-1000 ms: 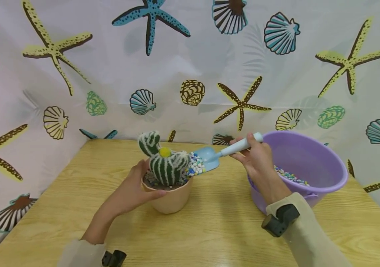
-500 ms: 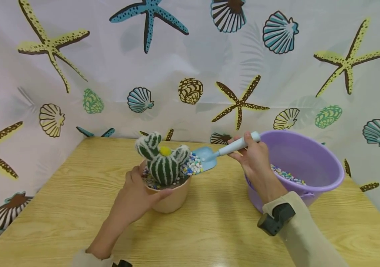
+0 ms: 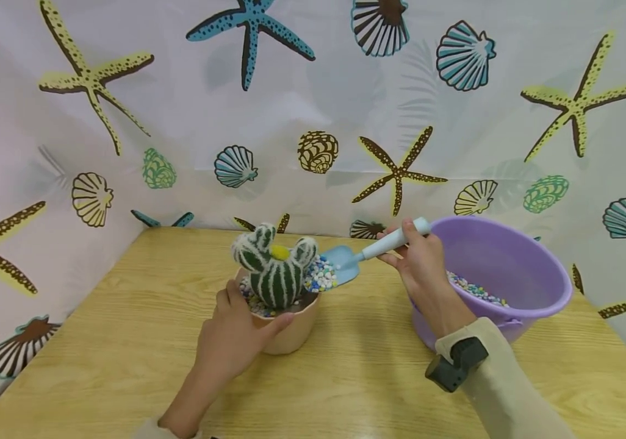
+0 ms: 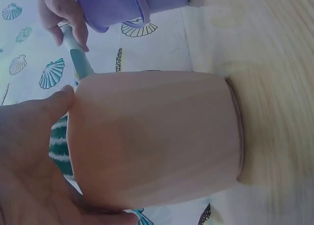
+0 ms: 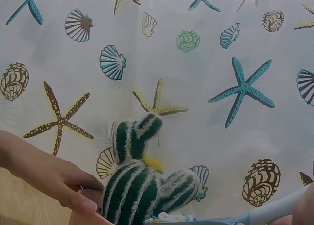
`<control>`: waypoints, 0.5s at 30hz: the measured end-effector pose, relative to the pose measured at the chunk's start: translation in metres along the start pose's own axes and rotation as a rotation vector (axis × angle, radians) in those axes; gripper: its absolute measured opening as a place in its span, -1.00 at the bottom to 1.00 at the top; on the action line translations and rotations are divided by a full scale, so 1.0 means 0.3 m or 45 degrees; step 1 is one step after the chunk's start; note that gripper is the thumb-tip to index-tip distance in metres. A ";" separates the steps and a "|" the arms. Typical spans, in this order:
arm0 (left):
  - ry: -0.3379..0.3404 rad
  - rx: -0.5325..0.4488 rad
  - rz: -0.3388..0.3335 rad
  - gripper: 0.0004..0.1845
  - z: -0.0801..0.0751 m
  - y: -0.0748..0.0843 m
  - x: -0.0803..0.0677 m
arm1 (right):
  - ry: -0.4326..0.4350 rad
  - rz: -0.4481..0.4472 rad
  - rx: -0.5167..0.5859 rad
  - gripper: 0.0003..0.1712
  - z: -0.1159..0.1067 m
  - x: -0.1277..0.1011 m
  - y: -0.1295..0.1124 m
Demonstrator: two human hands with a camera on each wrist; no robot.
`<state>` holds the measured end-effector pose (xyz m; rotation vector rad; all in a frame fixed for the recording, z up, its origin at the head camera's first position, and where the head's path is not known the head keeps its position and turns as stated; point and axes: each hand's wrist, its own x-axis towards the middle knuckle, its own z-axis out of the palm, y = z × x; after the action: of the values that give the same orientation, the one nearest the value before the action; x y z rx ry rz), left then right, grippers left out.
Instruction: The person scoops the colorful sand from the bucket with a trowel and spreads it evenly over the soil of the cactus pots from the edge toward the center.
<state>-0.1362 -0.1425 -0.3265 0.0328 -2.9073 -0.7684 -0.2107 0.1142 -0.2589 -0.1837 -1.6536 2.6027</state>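
Note:
In the head view a peach flowerpot (image 3: 291,335) stands on the table, holding a striped knitted cactus (image 3: 277,283) with a yellow flower. My left hand (image 3: 230,335) grips the pot's left side, thumb along the front rim. Its fingers reach round the far side, partly hidden. My right hand (image 3: 423,265) holds a light blue trowel (image 3: 381,246) by the handle. Coloured pebbles (image 3: 321,275) lie on its blade, which is at the pot's right rim. More pebbles cover soil left of the cactus. The left wrist view shows the pot wall (image 4: 157,137) close up.
A purple bucket (image 3: 510,250) with coloured pebbles (image 3: 478,290) inside stands to the right, behind my right forearm. Under everything is a wooden table (image 3: 357,378). A curtain (image 3: 291,110) printed with shells and starfish hangs along the back.
The pot and cactus have turned, and my left hand has shifted rightward along the front with them. More pebbles show on the soil at left. The trowel has stayed at the right rim.

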 end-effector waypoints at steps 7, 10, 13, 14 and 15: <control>-0.175 -0.251 0.077 0.26 -0.038 -0.034 0.012 | -0.005 -0.012 -0.011 -0.83 0.001 -0.002 -0.003; -0.219 -0.312 0.154 0.24 -0.045 -0.056 0.035 | -0.004 -0.030 -0.023 -0.83 0.005 0.001 -0.002; -0.241 -0.311 0.184 0.22 -0.045 -0.070 0.049 | -0.011 -0.038 -0.029 -0.83 0.008 0.004 -0.002; -0.243 -0.313 0.186 0.21 -0.044 -0.072 0.052 | -0.014 -0.039 -0.037 -0.84 0.008 0.005 -0.003; -0.245 -0.310 0.186 0.21 -0.044 -0.072 0.052 | -0.016 -0.041 -0.049 -0.83 0.007 0.004 -0.005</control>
<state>-0.1501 -0.1686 -0.3237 -0.2898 -2.9232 -1.1484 -0.2123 0.1129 -0.2568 -0.1415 -1.6967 2.5557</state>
